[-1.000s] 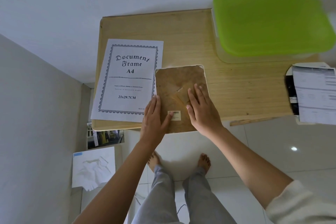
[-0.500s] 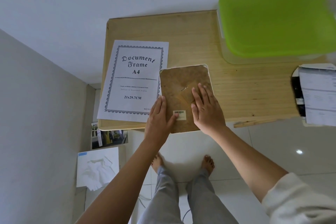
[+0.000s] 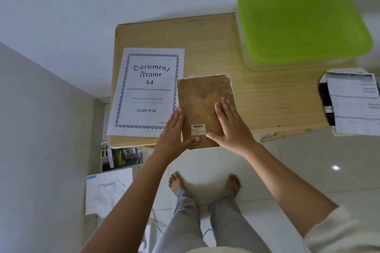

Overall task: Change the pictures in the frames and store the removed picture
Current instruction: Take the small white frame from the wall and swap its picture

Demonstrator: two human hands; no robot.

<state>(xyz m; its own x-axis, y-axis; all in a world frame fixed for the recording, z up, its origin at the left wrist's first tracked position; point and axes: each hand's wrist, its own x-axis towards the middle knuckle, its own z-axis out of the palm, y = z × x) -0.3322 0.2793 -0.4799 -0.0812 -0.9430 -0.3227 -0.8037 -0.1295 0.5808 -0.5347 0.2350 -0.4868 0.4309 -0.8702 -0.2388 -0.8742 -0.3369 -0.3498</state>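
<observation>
A small picture frame point(image 3: 202, 96) lies face down at the front edge of the wooden table point(image 3: 267, 96), its brown backing board up, with a barcode sticker and a folded stand. My left hand point(image 3: 174, 131) rests flat at the frame's left edge, thumb across the bottom corner. My right hand point(image 3: 230, 125) lies flat on the backing's lower right, over the stand. To the left lies a white "Document Frame A4" sheet point(image 3: 147, 90).
A clear box with a green lid point(image 3: 302, 24) stands at the table's back right. Printed papers over a dark object point(image 3: 351, 100) sit at the right edge. Pictures point(image 3: 121, 158) and a white sheet point(image 3: 109, 189) lie low on the left. My bare feet are below.
The hands have spread slightly: the left slid toward the frame's left edge, and the right shifted lower on the backing. The frame stays in place.
</observation>
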